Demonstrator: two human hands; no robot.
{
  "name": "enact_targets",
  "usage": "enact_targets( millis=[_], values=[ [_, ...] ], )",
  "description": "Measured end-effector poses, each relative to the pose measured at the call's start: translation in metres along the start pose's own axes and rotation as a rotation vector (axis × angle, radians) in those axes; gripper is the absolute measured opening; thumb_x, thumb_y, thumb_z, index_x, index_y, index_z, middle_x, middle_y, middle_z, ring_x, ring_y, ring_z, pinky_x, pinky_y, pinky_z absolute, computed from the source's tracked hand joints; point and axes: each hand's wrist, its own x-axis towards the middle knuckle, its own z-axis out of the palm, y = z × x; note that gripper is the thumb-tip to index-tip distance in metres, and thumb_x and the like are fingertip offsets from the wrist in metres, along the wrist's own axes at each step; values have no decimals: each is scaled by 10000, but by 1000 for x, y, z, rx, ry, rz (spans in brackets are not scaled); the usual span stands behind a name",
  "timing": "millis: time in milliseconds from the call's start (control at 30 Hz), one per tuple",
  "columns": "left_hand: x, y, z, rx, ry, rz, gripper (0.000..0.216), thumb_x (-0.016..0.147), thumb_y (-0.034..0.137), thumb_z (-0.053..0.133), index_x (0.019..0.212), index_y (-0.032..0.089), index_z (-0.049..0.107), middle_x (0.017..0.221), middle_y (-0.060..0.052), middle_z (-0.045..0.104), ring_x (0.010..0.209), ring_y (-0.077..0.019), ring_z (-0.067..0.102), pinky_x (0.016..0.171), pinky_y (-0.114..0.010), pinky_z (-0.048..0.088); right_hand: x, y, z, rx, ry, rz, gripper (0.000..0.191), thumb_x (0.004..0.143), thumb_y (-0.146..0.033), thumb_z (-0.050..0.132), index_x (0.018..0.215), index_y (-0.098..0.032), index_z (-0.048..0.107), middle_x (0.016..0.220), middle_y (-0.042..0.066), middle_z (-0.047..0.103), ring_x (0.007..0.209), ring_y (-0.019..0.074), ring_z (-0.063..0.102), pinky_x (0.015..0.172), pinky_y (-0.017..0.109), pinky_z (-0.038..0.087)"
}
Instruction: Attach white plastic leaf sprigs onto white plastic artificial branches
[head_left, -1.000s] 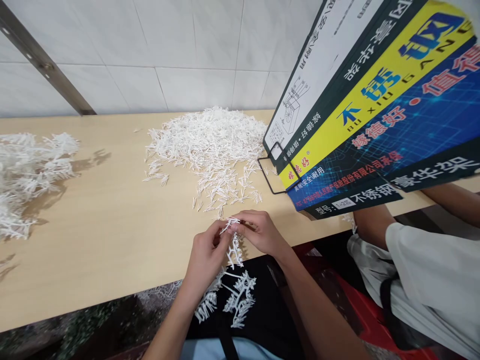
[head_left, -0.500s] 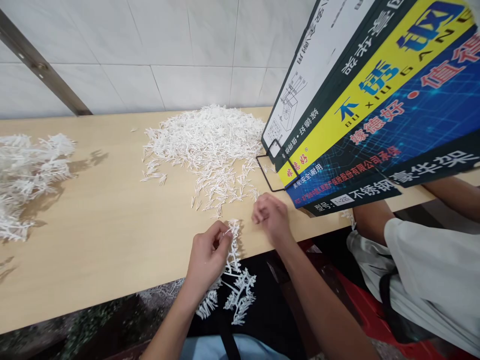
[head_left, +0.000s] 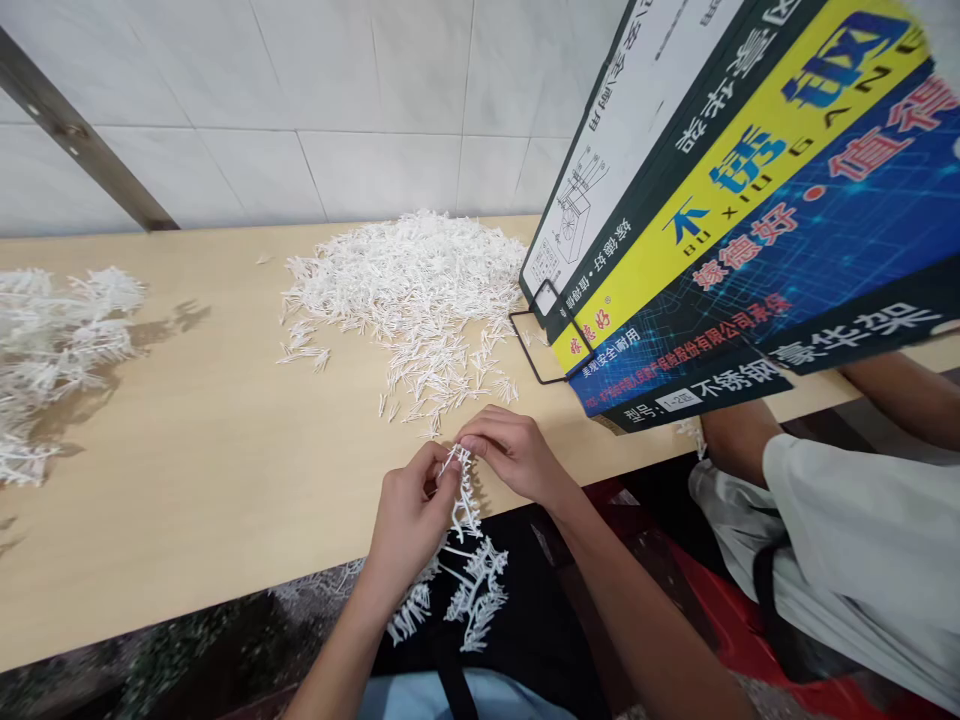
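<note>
Found white branch [head_left: 466, 505] pinched in left hand [head_left: 409, 510], at near edge of table [head_left: 247, 470]. Noted right hand [head_left: 517, 455] with fingers narrow at its top; cannot tell whether gripping. Logged pile of white twigs [head_left: 420, 270] beyond, beside printed box [head_left: 720, 230].

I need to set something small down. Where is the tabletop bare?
The widest bare patch of table lies between the white clump at far left and the left hand. Crowded: the heap of white pieces beside the box, and its stragglers spread toward the right hand.
</note>
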Motion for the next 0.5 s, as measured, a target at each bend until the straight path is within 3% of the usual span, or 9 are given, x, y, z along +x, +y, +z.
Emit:
enact_targets(
  millis=[100, 167, 233, 333, 400, 500],
  values=[
    [-3, -2, -3, 31, -38, -1, 234, 970, 336, 547, 777, 203, 549, 540, 80, 407, 515, -104, 382, 533, -240, 265, -3, 12, 3, 0, 180, 141, 326, 1048, -362, 574, 772, -214, 665, 734, 34, 674, 724, 195, 628, 691, 331, 491],
    [-6, -5, -4, 27, -63, 2, 250, 959, 314, 546, 737, 202, 524, 535, 75, 401, 513, -103, 380, 534, -241, 266, -5, 19, 3, 80, 380, 296, 374, 1071, -409, 501, 778, -213, 626, 707, 20, 624, 619, 167, 575, 589, 305, 459],
    [-8, -7, -3, -1, -38, 1, 251, 966, 330, 550, 751, 200, 533, 550, 72, 397, 519, -103, 371, 531, -242, 258, -4, 20, 4, 136, 494, 395, 352, 1076, -426, 475, 852, -214, 645, 746, 22, 625, 596, 159, 566, 548, 292, 458],
    [-7, -8, -1, -67, 48, -24, 263, 994, 406, 561, 829, 201, 564, 590, 72, 395, 537, -105, 358, 529, -238, 256, -2, 12, 4, 33, 373, 279, 244, 1043, -387, 566, 1179, -232, 697, 1137, 101, 711, 967, 234, 682, 756, 346, 563],
    [-5, -8, 0, -95, 74, -38, 278, 1005, 440, 563, 860, 203, 572, 607, 71, 404, 543, -105, 364, 528, -233, 267, 1, 4, 3, -39, 243, 133, 327, 1045, -359, 576, 1347, -259, 653, 1368, 115, 656, 1237, 278, 612, 969, 425, 542],
    [-3, -7, 1, -96, 65, -28, 278, 1011, 453, 566, 892, 202, 589, 623, 67, 450, 552, -106, 394, 531, -228, 287, 3, -1, 1, -42, 75, -29, 245, 1036, -352, 620, 1243, -256, 709, 1257, 92, 727, 1236, 284, 600, 1078, 483, 474]
  ],
)
